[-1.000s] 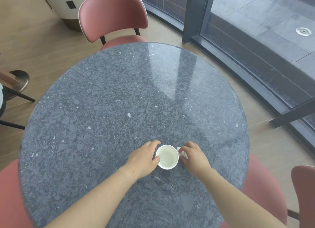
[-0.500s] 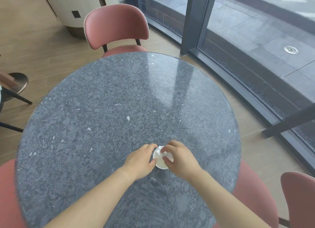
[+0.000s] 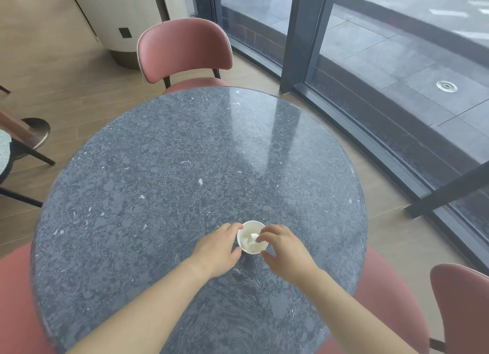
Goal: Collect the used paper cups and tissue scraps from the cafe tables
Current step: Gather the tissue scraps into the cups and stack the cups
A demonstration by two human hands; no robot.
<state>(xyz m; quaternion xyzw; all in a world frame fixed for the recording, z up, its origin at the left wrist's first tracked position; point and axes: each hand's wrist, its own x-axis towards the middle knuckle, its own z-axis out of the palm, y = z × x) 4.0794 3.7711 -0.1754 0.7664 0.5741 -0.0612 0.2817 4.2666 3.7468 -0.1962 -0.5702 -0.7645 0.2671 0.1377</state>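
1. Left hand point(image 3: 217, 248) curls round the paper cup point(image 3: 252, 251), gripping its side. Right hand point(image 3: 284, 250) is loosely open, fingers over the rim, holding nothing (fingertip contact with scrap: can't tell).
2. Cup stands upright on the table point(image 3: 185, 155), near its near edge.
3. Tissue scrap point(image 3: 251, 238) is inside the cup.
4. Pink chair point(image 3: 185, 47) is at the table's far side.

A: Any text to log here?
B: None readable.
A: Paper cup point(image 3: 260, 245)?
B: Plain white, no print on the side in view.
A: Desk point(image 3: 185, 195)?
B: Just a speckled stone pattern, no lettering.
A: That dark square point(image 3: 125, 32) on the pale pillar point(image 3: 119, 7)?
B: Too small to tell if it carries any marking.
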